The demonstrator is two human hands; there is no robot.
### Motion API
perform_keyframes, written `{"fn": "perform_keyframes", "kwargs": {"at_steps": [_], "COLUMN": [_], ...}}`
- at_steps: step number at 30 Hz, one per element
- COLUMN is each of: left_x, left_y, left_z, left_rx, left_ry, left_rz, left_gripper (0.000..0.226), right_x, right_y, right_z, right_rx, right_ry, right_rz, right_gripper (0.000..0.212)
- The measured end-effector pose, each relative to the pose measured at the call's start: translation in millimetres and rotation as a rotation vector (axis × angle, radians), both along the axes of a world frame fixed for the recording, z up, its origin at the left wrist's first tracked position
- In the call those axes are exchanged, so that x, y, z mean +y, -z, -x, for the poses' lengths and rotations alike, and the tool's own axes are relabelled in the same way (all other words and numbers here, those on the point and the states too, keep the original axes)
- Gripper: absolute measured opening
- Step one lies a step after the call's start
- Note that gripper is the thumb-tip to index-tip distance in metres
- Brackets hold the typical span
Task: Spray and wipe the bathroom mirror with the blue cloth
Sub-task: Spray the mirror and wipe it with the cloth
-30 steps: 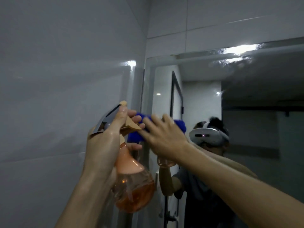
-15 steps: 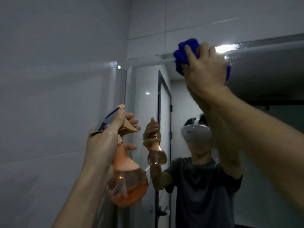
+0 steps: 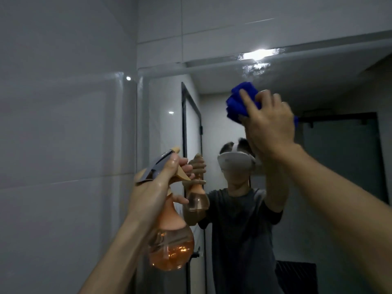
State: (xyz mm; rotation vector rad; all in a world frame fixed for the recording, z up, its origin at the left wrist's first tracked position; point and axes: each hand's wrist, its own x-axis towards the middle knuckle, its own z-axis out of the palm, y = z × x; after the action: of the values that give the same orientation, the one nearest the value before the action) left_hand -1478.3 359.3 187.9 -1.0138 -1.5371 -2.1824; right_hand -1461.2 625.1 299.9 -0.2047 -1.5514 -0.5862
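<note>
The bathroom mirror (image 3: 331,162) fills the right half of the wall ahead. My right hand (image 3: 269,122) presses a bunched blue cloth (image 3: 239,102) against the glass in its upper middle part, fingers curled over the cloth. My left hand (image 3: 157,187) grips the neck and trigger of an orange spray bottle (image 3: 171,247), held upright just left of the mirror's left edge. The bottle holds amber liquid in its round base. Wet streaks show near the mirror's top under a light glare (image 3: 256,55).
A glossy grey tiled wall (image 3: 63,124) stands close on the left, meeting the mirror wall at a corner. The mirror reflects a person with a headset, a dark-framed door and a dim room behind.
My right hand with the cloth swept from the mirror's left edge up to its top, and has now come down and right. The left hand and bottle stayed nearly still.
</note>
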Motion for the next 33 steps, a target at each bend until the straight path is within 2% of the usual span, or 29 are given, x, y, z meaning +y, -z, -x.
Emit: {"fn": "perform_keyframes", "kwargs": {"at_steps": [3,6,10,14,21,27,33], "left_x": [19.5,44.3,83.6,127.9,222.9,303.7,371.2], "left_y": [8.8,12.3,17.8,30.2,52.1,68.5,86.5], "left_z": [-20.2,-43.1,-79.0,-114.6,-168.0,-212.5,-231.9], "left_rx": [-0.01,-0.005,-0.013,-0.061,-0.074,-0.114,-0.057], "left_ry": [0.06,0.104,0.178,0.279,0.336,0.422,0.289], "left_rz": [0.019,0.058,0.067,0.074,0.117,0.174,0.247], "left_gripper": [0.029,0.031,0.031,0.034,0.035,0.035,0.036], "right_x": [42.8,76.3,111.8,152.5,230.0,295.7,344.5], "right_y": [1.0,9.3,29.9,59.7,106.6,136.4,150.3], "right_z": [-50.6,-102.6,-165.7,-222.9,-305.8,-350.5,-372.1], "right_rx": [0.027,0.097,0.168,0.167,0.099,0.091,0.092], "right_ry": [-0.03,-0.235,-0.42,-0.477,-0.421,-0.407,-0.481], "right_rz": [0.189,0.412,0.568,0.631,0.725,0.724,0.759], "right_gripper": [0.056,0.045,0.038,0.036,0.033,0.035,0.035]}}
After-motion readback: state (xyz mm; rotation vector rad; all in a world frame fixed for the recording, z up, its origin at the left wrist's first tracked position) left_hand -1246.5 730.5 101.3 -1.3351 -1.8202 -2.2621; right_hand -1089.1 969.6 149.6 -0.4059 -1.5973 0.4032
